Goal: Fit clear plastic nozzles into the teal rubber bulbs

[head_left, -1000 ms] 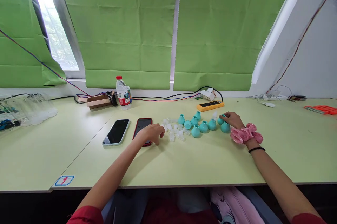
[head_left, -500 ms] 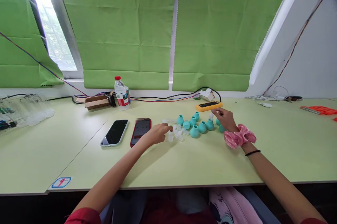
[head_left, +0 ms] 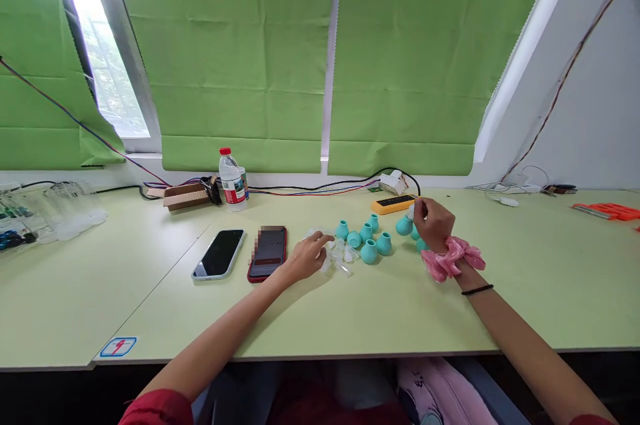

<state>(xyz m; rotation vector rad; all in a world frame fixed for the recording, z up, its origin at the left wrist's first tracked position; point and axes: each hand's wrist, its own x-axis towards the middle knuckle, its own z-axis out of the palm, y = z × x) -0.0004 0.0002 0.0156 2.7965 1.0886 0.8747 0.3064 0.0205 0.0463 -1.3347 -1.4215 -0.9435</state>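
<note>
My right hand (head_left: 434,224) is closed on the whitish tip of a teal rubber bulb (head_left: 405,225), which hangs tilted at the fingertips. More bulbs lie partly hidden below that hand. Over a loose pile of small translucent plastic tips (head_left: 343,257), my left hand (head_left: 308,256) hovers or rests with its index finger stretched out. I see nothing held in it, though its palm side is hidden. Several teal bulbs with open necks (head_left: 369,252) stand or lie between my hands.
Left of my left hand lie a red-cased phone (head_left: 269,253) and a pale-edged phone (head_left: 219,254). Farther back are a water bottle (head_left: 233,182), a cardboard box (head_left: 185,196), a yellow-edged black device (head_left: 393,204) and cables. Clear plastic bags (head_left: 70,208) sit far left, an orange item (head_left: 607,211) far right.
My right hand has tilted the tipped bulb and moved it slightly right, away from the other bulbs. My left hand has shifted slightly over the translucent tips.
</note>
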